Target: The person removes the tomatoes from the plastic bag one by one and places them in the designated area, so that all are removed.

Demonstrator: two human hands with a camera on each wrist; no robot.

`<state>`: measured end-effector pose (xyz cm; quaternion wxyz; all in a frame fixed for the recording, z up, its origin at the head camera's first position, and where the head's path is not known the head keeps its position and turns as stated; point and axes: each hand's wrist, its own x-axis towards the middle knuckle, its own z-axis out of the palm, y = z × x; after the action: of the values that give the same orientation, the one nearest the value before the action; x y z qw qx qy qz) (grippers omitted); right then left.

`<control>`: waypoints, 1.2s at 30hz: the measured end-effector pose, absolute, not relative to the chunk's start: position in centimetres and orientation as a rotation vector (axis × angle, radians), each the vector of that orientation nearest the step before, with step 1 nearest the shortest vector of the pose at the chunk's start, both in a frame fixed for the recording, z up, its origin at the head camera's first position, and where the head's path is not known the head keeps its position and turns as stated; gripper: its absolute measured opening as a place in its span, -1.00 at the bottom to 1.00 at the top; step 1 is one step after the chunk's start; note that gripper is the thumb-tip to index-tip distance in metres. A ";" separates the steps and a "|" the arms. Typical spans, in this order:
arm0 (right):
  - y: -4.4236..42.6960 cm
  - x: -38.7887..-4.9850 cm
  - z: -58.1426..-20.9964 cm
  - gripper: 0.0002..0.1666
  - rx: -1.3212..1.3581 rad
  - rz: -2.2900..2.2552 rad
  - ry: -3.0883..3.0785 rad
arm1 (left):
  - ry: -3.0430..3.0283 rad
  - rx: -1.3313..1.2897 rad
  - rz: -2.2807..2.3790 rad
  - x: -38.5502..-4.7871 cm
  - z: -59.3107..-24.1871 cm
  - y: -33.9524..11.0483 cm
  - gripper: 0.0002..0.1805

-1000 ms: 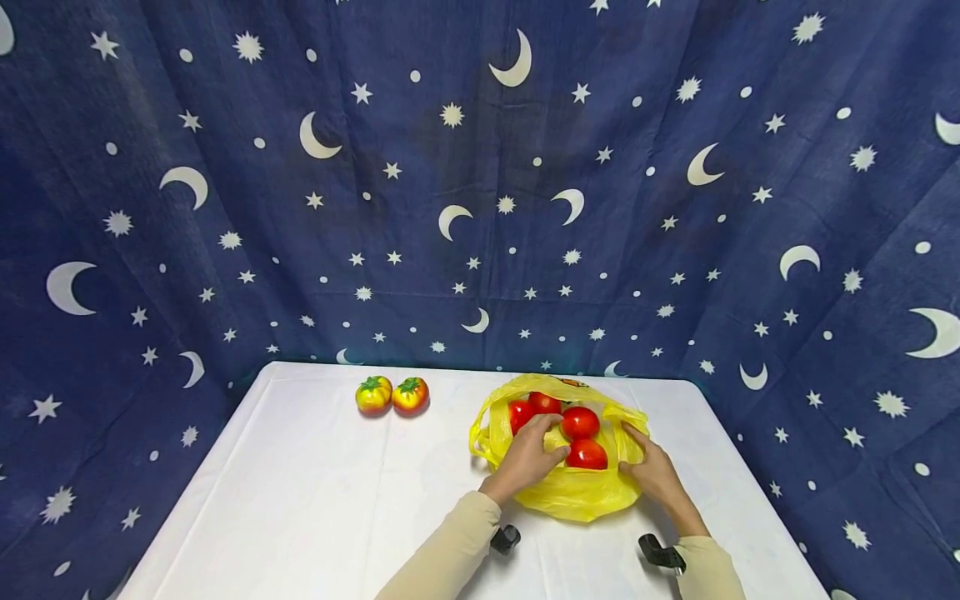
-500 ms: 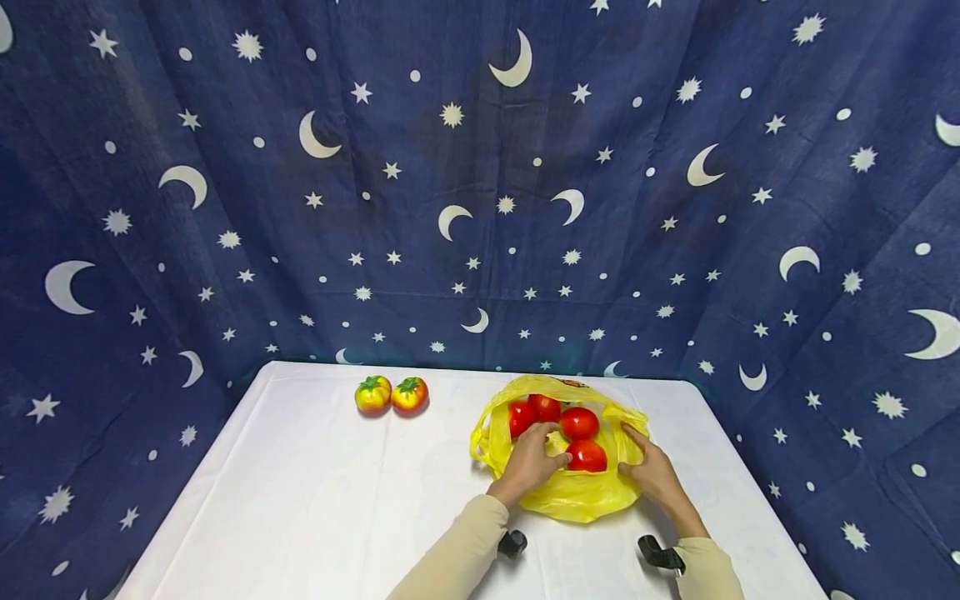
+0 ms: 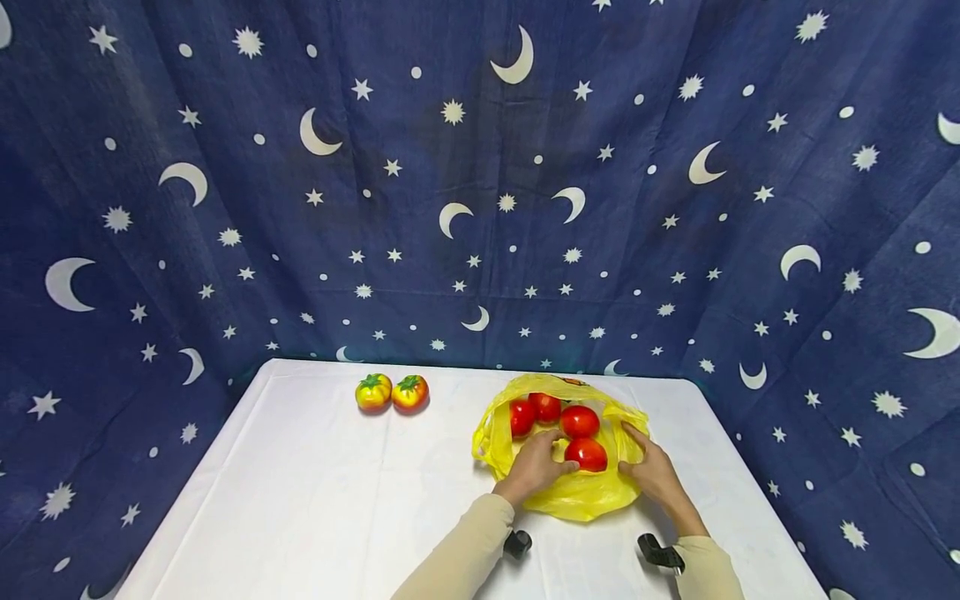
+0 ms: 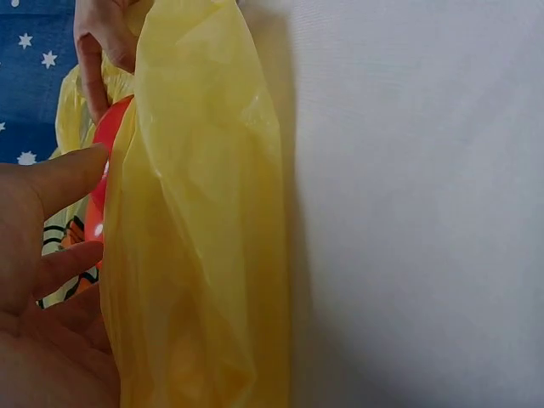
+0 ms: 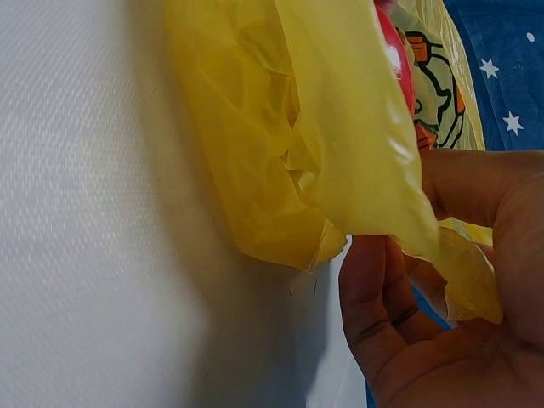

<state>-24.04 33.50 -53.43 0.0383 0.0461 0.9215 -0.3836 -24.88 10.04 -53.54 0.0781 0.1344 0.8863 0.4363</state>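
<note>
A yellow plastic bag (image 3: 581, 500) lies with its mouth spread wide on the table. Several glossy red tomatoes sit inside, among them a front tomato (image 3: 586, 455) and one behind it (image 3: 580, 422). My left hand (image 3: 534, 465) reaches into the mouth at the left of the front tomato, thumb and fingers spread around its side. In the left wrist view, the thumb (image 4: 76, 174) is at a red surface beside the bag's near edge. My right hand (image 3: 654, 471) grips the bag's right rim, the plastic between thumb and fingers, as the right wrist view shows.
Two yellow-red fruits with green leafy tops, one on the left (image 3: 373, 393) and one on the right (image 3: 410, 394), stand side by side at the back left. A white cloth covers the table (image 3: 300, 500). A blue curtain (image 3: 420, 275) with moons and stars hangs behind.
My left hand has shifted a little right and toward me inside the bag's mouth, bringing its thumb against the front tomato's near side. The right hand keeps its place on the rim.
</note>
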 end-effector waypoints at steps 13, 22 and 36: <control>33.6 -24.0 -53.7 -0.03 0.134 -1.185 2.840 | 2.702 0.479 1.248 -24.9 -54.0 10.3 -0.32; 33.6 -24.0 -53.9 -0.03 0.154 -1.208 2.825 | 2.701 0.420 1.221 -24.7 -53.9 11.3 -0.33; 33.8 -24.0 -53.9 -0.03 0.141 -1.194 2.835 | 2.696 0.432 1.264 -24.8 -54.6 11.7 -0.34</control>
<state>-23.99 33.84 -53.94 0.0311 0.0457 0.9202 -0.3875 -24.78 11.68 -54.58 0.0663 0.1432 0.8941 0.4191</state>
